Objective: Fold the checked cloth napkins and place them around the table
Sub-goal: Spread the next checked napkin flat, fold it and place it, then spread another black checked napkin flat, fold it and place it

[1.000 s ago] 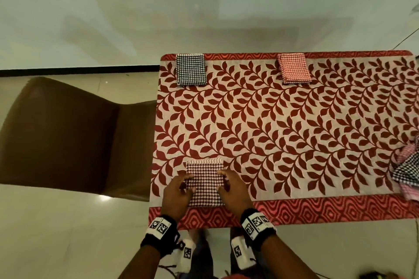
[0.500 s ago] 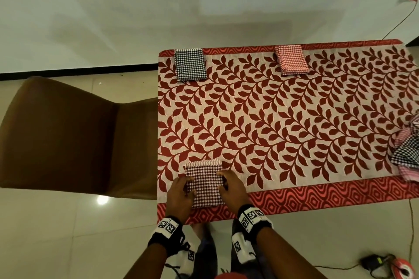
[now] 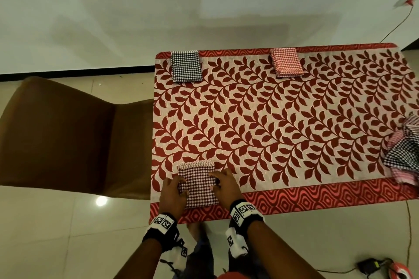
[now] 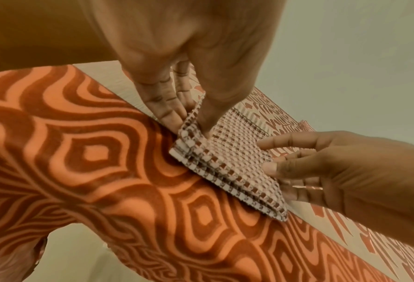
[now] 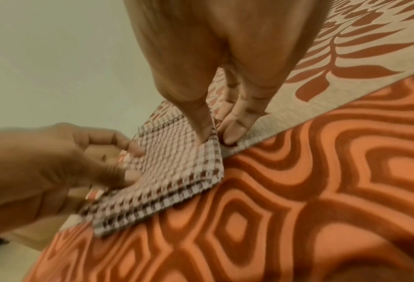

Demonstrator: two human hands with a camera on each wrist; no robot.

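A folded maroon checked napkin (image 3: 196, 184) lies at the near left corner of the table, its near end over the red border band. My left hand (image 3: 179, 184) pinches its left edge, thumb on top and fingers (image 4: 169, 112) at the side. My right hand (image 3: 215, 182) pinches the right edge the same way, thumb above and fingers (image 5: 235, 131) beside the cloth. In the wrist views the napkin (image 4: 232, 158) (image 5: 174, 167) shows several stacked layers. A folded black checked napkin (image 3: 186, 65) and a folded red checked napkin (image 3: 286, 62) lie along the far edge.
A heap of unfolded checked napkins (image 3: 405, 156) sits at the table's right edge. The table (image 3: 294, 124) wears a red leaf-patterned cloth. A brown chair (image 3: 68, 138) stands against its left end. A cable and charger (image 3: 371, 265) lie on the floor at right.
Both hands have kept hold of the maroon napkin and drawn it slightly toward the near edge. The head view has shifted left and back.
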